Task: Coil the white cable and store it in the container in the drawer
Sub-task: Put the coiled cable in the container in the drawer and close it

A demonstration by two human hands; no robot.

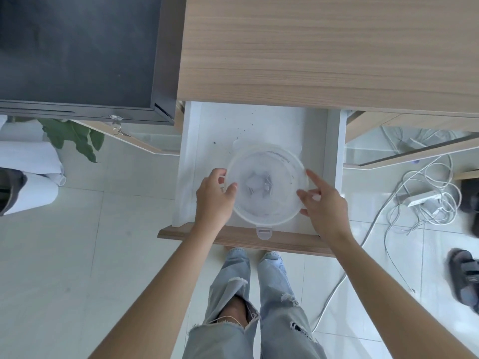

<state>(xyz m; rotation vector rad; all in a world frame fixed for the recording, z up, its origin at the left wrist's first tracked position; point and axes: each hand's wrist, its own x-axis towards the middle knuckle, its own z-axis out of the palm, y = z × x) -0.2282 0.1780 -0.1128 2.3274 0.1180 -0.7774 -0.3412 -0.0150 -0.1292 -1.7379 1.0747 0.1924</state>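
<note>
A round translucent plastic container [268,183] with its lid on sits in the open white drawer [330,151] under the wooden desk. A clip tab sticks out at its near rim over the drawer front. My left hand [213,196] grips the container's left rim with fingers curled on it. My right hand [324,203] holds the right rim, thumb on the lid. Something pale and blurred lies inside the container; I cannot tell if it is the white cable.
The wooden desk top [324,47] overhangs the drawer's back. A dark cabinet [77,53] stands at the left with a plant leaf [72,136] below it. Tangled white cables and a power strip [425,198] lie on the tiled floor at the right, beside another person's sandalled foot [464,275].
</note>
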